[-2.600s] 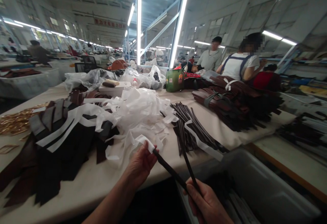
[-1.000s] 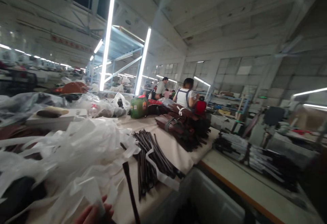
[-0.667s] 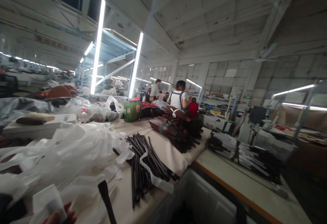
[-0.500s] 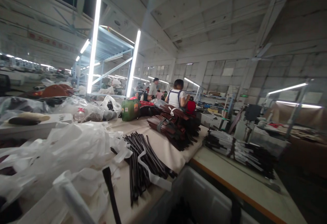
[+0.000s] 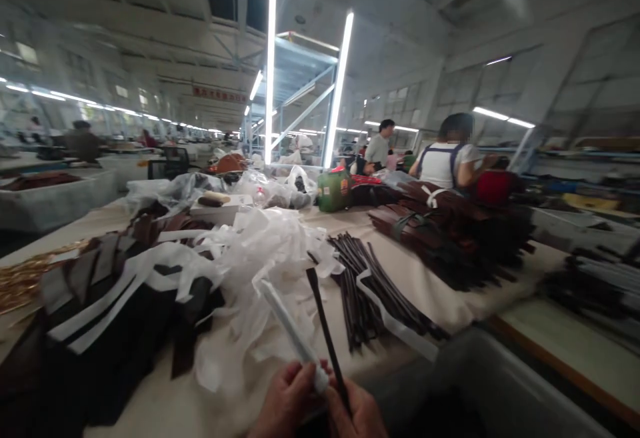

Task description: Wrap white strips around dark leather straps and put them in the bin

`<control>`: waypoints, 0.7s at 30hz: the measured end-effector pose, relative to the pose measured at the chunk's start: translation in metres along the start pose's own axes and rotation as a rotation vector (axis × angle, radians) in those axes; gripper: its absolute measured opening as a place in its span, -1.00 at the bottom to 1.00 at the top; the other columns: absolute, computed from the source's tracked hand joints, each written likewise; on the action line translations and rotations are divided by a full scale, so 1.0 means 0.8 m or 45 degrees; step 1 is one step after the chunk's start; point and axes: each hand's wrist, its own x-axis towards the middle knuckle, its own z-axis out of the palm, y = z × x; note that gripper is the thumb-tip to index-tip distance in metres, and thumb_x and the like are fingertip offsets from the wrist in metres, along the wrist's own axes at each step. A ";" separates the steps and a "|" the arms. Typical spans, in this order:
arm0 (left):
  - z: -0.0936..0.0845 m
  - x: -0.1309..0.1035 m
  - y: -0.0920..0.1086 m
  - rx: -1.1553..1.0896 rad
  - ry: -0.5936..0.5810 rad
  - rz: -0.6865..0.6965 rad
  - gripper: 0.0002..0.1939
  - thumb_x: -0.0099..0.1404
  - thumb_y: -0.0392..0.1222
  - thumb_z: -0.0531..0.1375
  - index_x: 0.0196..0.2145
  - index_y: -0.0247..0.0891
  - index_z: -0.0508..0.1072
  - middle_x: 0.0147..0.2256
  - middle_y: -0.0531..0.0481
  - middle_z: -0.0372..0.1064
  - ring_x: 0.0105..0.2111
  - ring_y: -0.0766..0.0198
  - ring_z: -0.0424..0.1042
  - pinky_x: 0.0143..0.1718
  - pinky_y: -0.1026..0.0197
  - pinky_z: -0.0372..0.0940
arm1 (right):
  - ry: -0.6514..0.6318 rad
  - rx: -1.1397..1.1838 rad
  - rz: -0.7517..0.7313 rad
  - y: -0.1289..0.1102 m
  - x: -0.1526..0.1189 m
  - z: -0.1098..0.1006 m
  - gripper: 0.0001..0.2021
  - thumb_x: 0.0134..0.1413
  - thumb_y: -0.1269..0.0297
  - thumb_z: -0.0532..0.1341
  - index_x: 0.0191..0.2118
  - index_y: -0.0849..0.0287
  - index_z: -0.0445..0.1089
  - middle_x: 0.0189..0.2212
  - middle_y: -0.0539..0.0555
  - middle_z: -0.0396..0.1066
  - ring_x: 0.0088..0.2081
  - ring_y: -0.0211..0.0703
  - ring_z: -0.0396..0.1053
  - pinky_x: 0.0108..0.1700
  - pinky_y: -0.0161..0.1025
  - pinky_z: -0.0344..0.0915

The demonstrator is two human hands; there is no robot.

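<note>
Writing on the red banner [image 5: 220, 95] is blurred. Hands close together, the left hand [image 5: 286, 393] grips tube-like white wrapping [image 5: 291, 328], the right hand [image 5: 359, 414] a slim dark strip [image 5: 325, 331].

Two hands [image 5: 286, 395], one white-wrapped strip [image 5: 290, 321], one raised dark strap [image 5: 324, 325]. On one tabletop [image 5: 355, 220]: one green jug [image 5: 334, 191], one white box [image 5: 236, 206], one pile of dark straps [image 5: 363, 301] too many to count, at least two tied brown bundles [image 5: 400, 225]. At least two grey bins [image 5: 60, 205]; two tall upright lights [image 5: 271, 68].
</note>
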 end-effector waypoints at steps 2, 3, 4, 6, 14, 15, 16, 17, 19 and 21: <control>0.005 -0.001 0.013 -0.044 0.038 0.081 -0.42 -0.15 0.17 0.52 -0.32 -0.37 0.63 -0.33 -0.23 0.60 -0.40 0.07 0.56 -0.34 0.12 0.42 | -0.028 0.027 -0.016 -0.002 -0.001 -0.003 -0.35 0.23 -0.32 -0.01 -0.16 0.22 0.49 -0.52 0.11 0.44 -0.41 -0.02 0.41 -0.23 -0.14 0.32; 0.006 -0.002 0.029 -0.114 0.094 0.155 -0.41 -0.13 0.15 0.52 -0.25 -0.35 0.62 -0.25 -0.23 0.60 -0.37 0.08 0.57 -0.33 0.13 0.43 | -0.062 0.031 -0.014 -0.004 -0.004 -0.004 -0.38 0.24 -0.29 -0.01 -0.22 0.21 0.47 -0.60 0.04 0.35 -0.51 -0.10 0.33 -0.34 -0.18 0.28; 0.006 -0.002 0.048 -0.207 0.152 0.236 -0.41 -0.08 0.13 0.51 -0.17 -0.30 0.61 -0.16 -0.22 0.59 -0.32 0.09 0.57 -0.30 0.14 0.43 | -0.103 0.034 -0.007 -0.007 -0.007 -0.006 -0.40 0.25 -0.29 -0.01 -0.26 0.21 0.45 -0.66 -0.04 0.25 -0.58 -0.16 0.23 -0.42 -0.21 0.21; 0.006 -0.003 0.079 -0.322 0.241 0.362 -0.47 -0.04 0.05 0.51 -0.16 -0.27 0.59 -0.12 -0.17 0.58 -0.26 0.13 0.57 -0.26 0.20 0.42 | -0.161 0.070 0.008 -0.012 -0.012 -0.007 -0.40 0.25 -0.29 -0.02 -0.29 0.21 0.41 -0.69 -0.12 0.13 -0.62 -0.23 0.11 -0.49 -0.24 0.11; 0.023 -0.023 0.020 -0.091 -0.014 0.094 -0.54 0.03 0.08 0.47 -0.30 -0.39 0.62 -0.40 -0.16 0.56 -0.42 0.18 0.49 -0.39 0.23 0.31 | -0.137 0.109 -0.021 -0.027 -0.006 -0.001 -0.47 0.27 -0.24 0.03 -0.31 0.18 0.38 -0.63 -0.10 0.16 -0.57 -0.22 0.12 -0.46 -0.23 0.08; 0.021 -0.023 0.023 -0.115 -0.007 0.111 -0.50 -0.01 0.09 0.49 -0.25 -0.37 0.63 -0.34 -0.18 0.58 -0.40 0.16 0.51 -0.37 0.21 0.33 | -0.143 0.109 -0.016 -0.026 -0.008 -0.001 -0.47 0.27 -0.25 0.02 -0.30 0.18 0.37 -0.64 -0.10 0.15 -0.58 -0.23 0.12 -0.46 -0.24 0.07; 0.018 -0.022 0.030 -0.170 0.018 0.143 -0.44 -0.05 0.11 0.50 -0.19 -0.33 0.62 -0.24 -0.21 0.59 -0.35 0.12 0.53 -0.35 0.19 0.35 | -0.158 0.110 -0.006 -0.025 -0.009 -0.001 -0.46 0.27 -0.25 0.01 -0.31 0.18 0.37 -0.64 -0.11 0.14 -0.59 -0.24 0.11 -0.48 -0.24 0.06; 0.015 -0.020 0.042 -0.246 0.058 0.182 -0.39 -0.09 0.12 0.52 -0.13 -0.27 0.61 -0.13 -0.21 0.58 -0.30 0.09 0.54 -0.32 0.17 0.37 | -0.179 0.110 0.004 -0.024 -0.012 -0.001 -0.45 0.26 -0.26 0.01 -0.31 0.18 0.36 -0.65 -0.12 0.13 -0.60 -0.25 0.09 -0.49 -0.25 0.04; 0.010 -0.017 0.063 -0.379 0.152 0.255 -0.39 -0.08 0.11 0.51 -0.09 -0.18 0.59 0.00 -0.17 0.53 -0.19 0.08 0.55 -0.22 0.16 0.39 | -0.222 0.107 0.017 -0.021 -0.016 0.001 -0.44 0.25 -0.28 -0.01 -0.32 0.18 0.36 -0.66 -0.13 0.10 -0.62 -0.27 0.05 -0.53 -0.26 0.00; 0.010 -0.018 0.070 -0.396 0.197 0.261 -0.50 -0.03 0.10 0.49 -0.18 -0.21 0.62 -0.04 -0.16 0.55 -0.16 0.09 0.54 -0.17 0.18 0.38 | -0.235 0.094 0.021 -0.020 -0.017 0.005 -0.43 0.25 -0.28 -0.03 -0.32 0.18 0.36 -0.67 -0.14 0.08 -0.63 -0.29 0.03 -0.53 -0.27 -0.01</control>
